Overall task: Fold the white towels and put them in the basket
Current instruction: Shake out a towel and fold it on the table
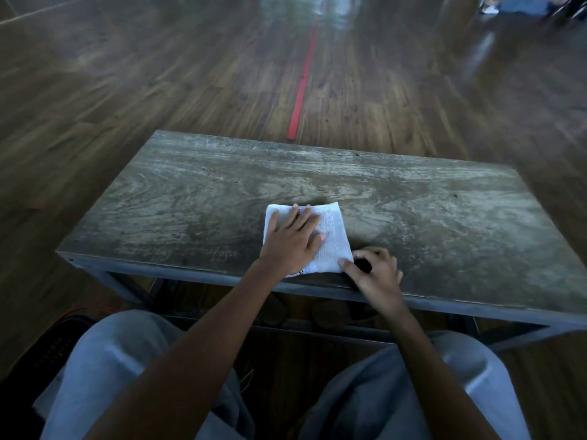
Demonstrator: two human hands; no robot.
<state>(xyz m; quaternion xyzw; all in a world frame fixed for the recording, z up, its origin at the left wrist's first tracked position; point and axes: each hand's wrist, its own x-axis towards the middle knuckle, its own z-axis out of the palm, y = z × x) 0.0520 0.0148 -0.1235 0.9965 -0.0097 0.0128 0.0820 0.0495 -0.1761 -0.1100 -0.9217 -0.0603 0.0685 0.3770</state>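
White towel [333, 239] lies folded small under the left hand [290, 241], which presses it flat with fingers spread. The right hand [374, 274], fingers curled, has its thumb at the towel's near right corner; whether it pinches the cloth I cannot tell. Both rest near the wooden table's [444, 217] front edge
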